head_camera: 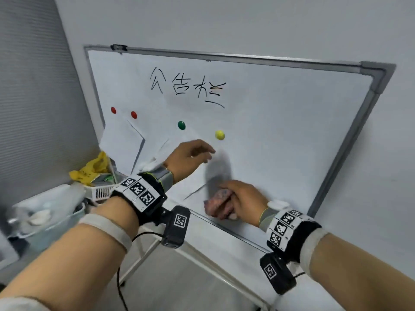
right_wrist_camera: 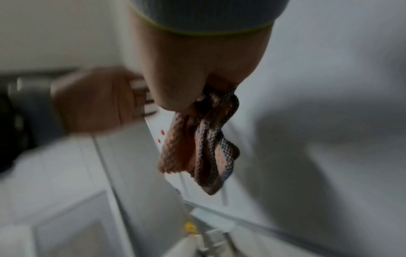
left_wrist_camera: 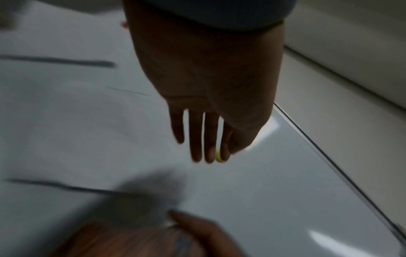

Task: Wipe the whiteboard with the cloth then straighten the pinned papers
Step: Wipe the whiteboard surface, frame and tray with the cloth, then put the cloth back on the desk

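The whiteboard (head_camera: 280, 131) leans against the wall with black characters (head_camera: 186, 86) written near its top. Two red magnets (head_camera: 133, 114) pin a crooked paper (head_camera: 121, 144) at the left. A green magnet (head_camera: 181, 125) and a yellow magnet (head_camera: 219, 135) hold a second tilted paper (head_camera: 195, 178). My left hand (head_camera: 208, 156) reaches up with straight fingers, just below the yellow magnet (left_wrist_camera: 218, 157), holding nothing. My right hand (head_camera: 233, 203) grips a bunched pink cloth (head_camera: 219, 203) against the board's lower part. The cloth (right_wrist_camera: 197, 147) hangs from my fist.
Left of the board sit a yellow bag (head_camera: 94, 167), a white slotted basket (head_camera: 103, 191) and a clear plastic bin (head_camera: 45, 216). The board stands on a white ledge (head_camera: 202, 254) with a metal frame below. The board's right half is bare.
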Demonstrator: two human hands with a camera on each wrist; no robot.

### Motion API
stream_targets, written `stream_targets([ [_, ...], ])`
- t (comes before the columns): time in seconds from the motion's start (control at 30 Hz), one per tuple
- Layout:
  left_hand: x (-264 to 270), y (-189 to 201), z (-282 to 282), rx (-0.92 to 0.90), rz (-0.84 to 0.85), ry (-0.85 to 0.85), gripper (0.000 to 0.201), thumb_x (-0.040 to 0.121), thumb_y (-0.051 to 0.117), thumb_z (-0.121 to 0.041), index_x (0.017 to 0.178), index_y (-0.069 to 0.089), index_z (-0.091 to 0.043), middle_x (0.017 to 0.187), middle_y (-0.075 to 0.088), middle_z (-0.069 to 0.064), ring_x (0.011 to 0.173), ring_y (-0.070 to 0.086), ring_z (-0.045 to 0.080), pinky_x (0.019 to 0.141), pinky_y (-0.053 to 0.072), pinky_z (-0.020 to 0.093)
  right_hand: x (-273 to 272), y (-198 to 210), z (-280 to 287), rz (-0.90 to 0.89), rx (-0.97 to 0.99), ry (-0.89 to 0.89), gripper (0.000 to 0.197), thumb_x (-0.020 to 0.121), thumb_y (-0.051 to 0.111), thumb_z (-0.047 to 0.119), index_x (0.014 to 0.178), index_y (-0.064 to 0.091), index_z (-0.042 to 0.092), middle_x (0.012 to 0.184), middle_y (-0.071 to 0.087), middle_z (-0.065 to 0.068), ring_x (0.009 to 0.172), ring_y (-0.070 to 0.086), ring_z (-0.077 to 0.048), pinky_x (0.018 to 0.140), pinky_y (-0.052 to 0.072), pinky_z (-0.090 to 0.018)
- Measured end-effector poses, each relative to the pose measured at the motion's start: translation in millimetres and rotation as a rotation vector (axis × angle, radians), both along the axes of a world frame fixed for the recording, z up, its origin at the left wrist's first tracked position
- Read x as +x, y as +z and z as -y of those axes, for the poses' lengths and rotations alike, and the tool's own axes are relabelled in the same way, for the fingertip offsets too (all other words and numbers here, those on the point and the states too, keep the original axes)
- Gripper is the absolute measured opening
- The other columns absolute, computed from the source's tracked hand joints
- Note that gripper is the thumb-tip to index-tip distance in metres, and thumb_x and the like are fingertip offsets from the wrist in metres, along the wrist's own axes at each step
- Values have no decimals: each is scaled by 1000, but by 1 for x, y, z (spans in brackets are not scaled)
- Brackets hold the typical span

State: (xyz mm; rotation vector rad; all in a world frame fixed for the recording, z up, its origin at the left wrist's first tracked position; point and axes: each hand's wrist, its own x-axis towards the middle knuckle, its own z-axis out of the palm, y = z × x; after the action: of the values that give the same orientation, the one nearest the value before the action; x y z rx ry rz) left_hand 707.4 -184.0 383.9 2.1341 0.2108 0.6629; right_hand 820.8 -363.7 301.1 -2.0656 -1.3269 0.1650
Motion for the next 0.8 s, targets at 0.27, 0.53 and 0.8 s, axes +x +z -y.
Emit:
stream_targets([
  [0.27,-186,-90,-12,-499,-346,219,52,72,74,-55,116,69,-28,113,75,0,107,70,14,101,49,38,-90,-5,-78,-246,44,227,5,95,62,13,94,66,13,72,65,9,62,57,1,58,40,-18],
  [0.53,-377,-123,-20,-831,-35,553,11,87,68,-15,82,78,-16,85,68,5,75,60,17,72,52,28,-251,-3,-174,-497,-156,511,46,97,53,48,96,70,5,94,73,-23,84,72,-34,81,58,-37],
  [0.8,-523,-138,-54,-853,220,1051,21,100,55,-23,88,67,-10,86,65,11,72,62,21,69,51,30,-417,-46,-257,-437,-350,806,41,89,72,38,118,53,16,116,61,-7,107,61,-23,87,51,-32],
])
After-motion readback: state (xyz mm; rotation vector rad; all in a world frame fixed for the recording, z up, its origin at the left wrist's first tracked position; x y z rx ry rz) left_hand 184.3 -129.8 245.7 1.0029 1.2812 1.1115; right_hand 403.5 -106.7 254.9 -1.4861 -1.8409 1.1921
